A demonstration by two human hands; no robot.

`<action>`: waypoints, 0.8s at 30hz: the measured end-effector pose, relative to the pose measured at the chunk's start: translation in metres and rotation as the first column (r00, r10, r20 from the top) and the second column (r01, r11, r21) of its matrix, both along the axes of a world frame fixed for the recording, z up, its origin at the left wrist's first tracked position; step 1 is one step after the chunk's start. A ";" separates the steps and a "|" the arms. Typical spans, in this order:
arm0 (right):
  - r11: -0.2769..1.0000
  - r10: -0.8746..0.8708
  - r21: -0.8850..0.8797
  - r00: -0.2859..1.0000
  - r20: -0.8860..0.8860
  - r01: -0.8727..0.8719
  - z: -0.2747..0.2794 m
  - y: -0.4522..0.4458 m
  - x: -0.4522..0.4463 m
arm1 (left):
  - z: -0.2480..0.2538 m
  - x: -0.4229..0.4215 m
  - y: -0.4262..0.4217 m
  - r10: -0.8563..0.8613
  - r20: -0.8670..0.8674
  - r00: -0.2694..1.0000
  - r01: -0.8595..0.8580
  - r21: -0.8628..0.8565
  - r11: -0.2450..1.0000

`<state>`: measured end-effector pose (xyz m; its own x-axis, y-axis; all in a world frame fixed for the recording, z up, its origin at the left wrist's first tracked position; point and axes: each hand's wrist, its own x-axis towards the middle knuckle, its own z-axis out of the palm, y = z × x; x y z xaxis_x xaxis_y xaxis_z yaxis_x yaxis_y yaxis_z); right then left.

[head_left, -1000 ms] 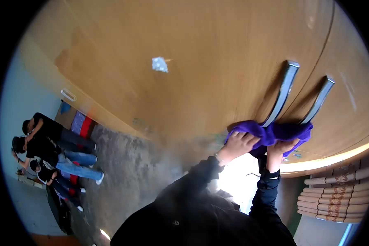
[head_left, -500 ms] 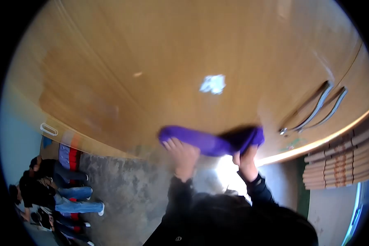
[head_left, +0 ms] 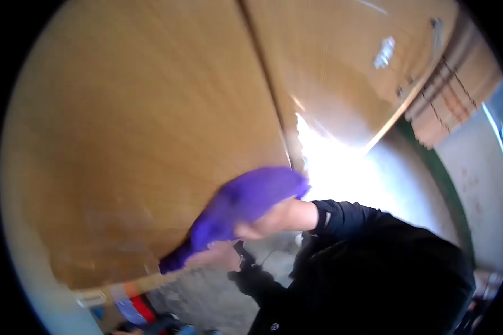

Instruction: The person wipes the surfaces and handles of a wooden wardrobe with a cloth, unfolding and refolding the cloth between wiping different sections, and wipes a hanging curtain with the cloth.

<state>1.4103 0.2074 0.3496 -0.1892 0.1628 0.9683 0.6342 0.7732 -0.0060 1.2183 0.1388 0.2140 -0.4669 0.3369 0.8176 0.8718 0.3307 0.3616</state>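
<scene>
Purple cloth [head_left: 257,192], bunched into a long bundle, slants across the lower edge of a wooden panel [head_left: 123,139], its upper end close to a dark seam [head_left: 262,72] and its lower end pointing down to the left. The right hand [head_left: 279,219] grasps the cloth along its lower side, toward the upper end, the back of the hand facing up. The left hand [head_left: 215,254] is on the same cloth near its lower end, holding its edge; both hands are blurred, so the exact set of the fingers is hard to make out. Black sleeves reach to the wrists, and the black jacket [head_left: 363,279] bears a small round pale emblem [head_left: 274,326], too small to read. On the wood beyond the seam sits a whitish patch [head_left: 384,53], also blurred, any print on it illegible, with a metal handle [head_left: 436,34] near it. A glare [head_left: 346,167] of white light spreads to the right of the cloth. A patterned curtain [head_left: 452,97] hangs at upper right, beside a wall with a green band [head_left: 439,167]. Grey floor [head_left: 201,293] shows under the left hand, and a red strip [head_left: 143,308] lies at lower left, near a pale oval fitting [head_left: 91,300] on the wood.
</scene>
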 end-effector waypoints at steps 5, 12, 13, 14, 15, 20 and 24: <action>0.916 0.400 0.006 0.914 0.067 -0.401 0.009 -0.002 -0.013 | 0.005 0.003 -0.007 -0.097 0.023 0.995 0.094 0.106 0.990; 0.907 0.355 0.086 0.859 0.369 -0.412 -0.052 -0.004 0.045 | 0.010 0.023 -0.011 -0.222 0.079 0.972 0.193 0.276 0.942; 0.896 0.380 0.098 0.861 0.337 -0.434 -0.053 -0.002 0.062 | 0.014 0.038 -0.011 -0.242 0.084 0.967 0.207 0.300 0.931; 0.893 0.398 0.087 0.866 0.303 -0.441 -0.057 0.004 0.070 | 0.013 0.046 -0.011 -0.259 0.084 0.962 0.221 0.312 0.924; 0.890 0.419 0.075 0.872 0.252 -0.450 -0.062 0.003 0.085 | 0.017 0.069 -0.014 -0.280 0.087 0.956 0.251 0.254 0.934; 0.978 0.207 -0.080 0.936 0.284 -0.192 -0.122 0.032 0.206 | 0.000 0.186 -0.007 -0.371 0.105 0.923 0.380 -0.087 0.921; 0.887 -0.353 -0.279 0.930 0.098 0.367 -0.182 0.060 0.336 | -0.021 0.316 0.036 -0.420 -0.040 0.906 0.393 -0.281 0.875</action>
<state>1.7461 0.2671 0.1676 -0.1051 0.4976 0.8610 0.8734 0.4602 -0.1594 1.5340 0.1746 0.1934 -0.1654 0.6867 0.7079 0.9757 0.0095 0.2188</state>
